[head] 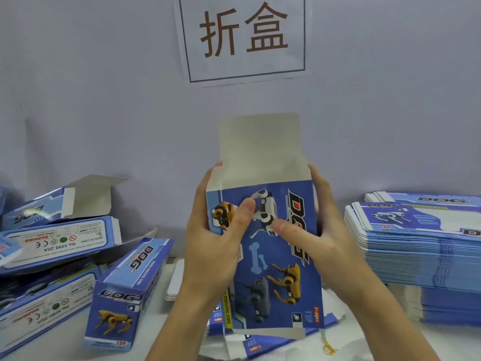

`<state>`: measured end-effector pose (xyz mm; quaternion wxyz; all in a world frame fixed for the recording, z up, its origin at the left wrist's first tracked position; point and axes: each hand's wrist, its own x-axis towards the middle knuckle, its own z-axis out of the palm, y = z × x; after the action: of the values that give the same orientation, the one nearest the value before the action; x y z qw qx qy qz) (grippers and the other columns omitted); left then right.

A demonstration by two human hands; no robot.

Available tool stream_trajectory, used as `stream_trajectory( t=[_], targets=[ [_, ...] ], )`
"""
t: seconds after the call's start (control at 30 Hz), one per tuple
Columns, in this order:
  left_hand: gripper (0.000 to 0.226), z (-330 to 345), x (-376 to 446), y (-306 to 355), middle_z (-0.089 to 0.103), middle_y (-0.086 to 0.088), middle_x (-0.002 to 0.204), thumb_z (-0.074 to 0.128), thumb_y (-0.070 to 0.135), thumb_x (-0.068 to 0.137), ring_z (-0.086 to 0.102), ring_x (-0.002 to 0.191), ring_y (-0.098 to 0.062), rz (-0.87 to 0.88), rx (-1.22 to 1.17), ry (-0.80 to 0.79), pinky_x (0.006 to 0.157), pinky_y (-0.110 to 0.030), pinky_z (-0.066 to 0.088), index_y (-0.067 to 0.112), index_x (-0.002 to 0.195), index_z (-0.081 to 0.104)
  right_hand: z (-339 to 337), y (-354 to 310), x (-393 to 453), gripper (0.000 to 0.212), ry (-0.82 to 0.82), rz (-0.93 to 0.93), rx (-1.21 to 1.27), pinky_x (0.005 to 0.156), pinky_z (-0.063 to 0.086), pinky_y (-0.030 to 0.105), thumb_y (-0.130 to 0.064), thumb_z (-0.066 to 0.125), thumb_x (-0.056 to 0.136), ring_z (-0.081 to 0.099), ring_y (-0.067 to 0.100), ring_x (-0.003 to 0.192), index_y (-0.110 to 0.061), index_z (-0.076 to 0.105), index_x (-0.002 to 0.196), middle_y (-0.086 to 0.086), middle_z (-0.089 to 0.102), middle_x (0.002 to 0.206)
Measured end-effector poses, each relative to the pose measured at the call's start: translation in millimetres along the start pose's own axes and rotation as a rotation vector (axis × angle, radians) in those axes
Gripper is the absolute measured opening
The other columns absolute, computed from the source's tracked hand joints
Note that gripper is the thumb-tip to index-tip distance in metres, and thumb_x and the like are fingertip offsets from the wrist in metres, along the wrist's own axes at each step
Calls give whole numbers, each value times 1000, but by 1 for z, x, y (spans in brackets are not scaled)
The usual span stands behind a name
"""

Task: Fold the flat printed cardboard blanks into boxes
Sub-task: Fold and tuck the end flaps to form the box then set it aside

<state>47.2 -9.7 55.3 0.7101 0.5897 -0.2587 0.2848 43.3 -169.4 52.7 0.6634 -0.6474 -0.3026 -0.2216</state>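
While both thumbs press it, hands (210,238) grip box (270,256).

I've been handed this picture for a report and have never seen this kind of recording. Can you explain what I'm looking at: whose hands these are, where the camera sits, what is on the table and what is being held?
There is no machine here. A person wears a camera on the head, so you look forward and down at their own two hands. The left hand and right hand together hold a blue printed box upright, each gripping one side with a thumb on the front. Its top flap stands open, showing plain grey card inside.

On the table to the right sits a tall stack of flat blanks, not yet folded. To the left lies a pile of folded boxes with the same dog print. More flat card lies under the held box. The paper sign on the wall behind bears two large Chinese characters.
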Motion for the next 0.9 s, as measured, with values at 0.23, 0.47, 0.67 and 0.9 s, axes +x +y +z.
stream_trajectory(
  t=[0.23, 0.47, 0.67, 0.9],
  targets=[
    [37, 1, -3, 4, 66, -2, 73, 65, 65, 78, 73, 73, -23, -129, 6, 6, 51, -41, 58, 34, 96, 55, 2, -8, 8, 8, 56, 173, 94, 63, 60, 28, -26, 50, 105, 64, 34, 70, -22, 56, 108, 11, 70, 74],
    [18, 4, 3, 18, 49, -36, 84, 46, 34, 81, 48, 61, -29, -143, 54, 110, 48, -35, 43, 25, 70, 56, 10, -20, 8, 17, 208, 127, 31, 44, 43, 34, -39, 45, 78, 56, 25, 54, -31, 59, 85, 7, 51, 59],
    [53, 3, 0, 13, 58, -15, 105, 44, 32, 78, 54, 76, -24, -160, 0, 67, 55, -32, 50, 62, 121, 46, 7, -22, 8, 53, 184, 170, 83, 52, 51, 37, -35, 45, 79, 59, 37, 55, -56, 48, 128, 15, 58, 67],
    [16, 5, -2, 20, 58, -20, 91, 46, 34, 85, 47, 59, -21, -112, -43, 74, 42, -23, 41, 31, 89, 61, 8, -17, 5, 19, 222, 50, 219, 52, 45, 42, -27, 43, 82, 57, 31, 62, -17, 56, 91, 22, 56, 79]
  ],
)
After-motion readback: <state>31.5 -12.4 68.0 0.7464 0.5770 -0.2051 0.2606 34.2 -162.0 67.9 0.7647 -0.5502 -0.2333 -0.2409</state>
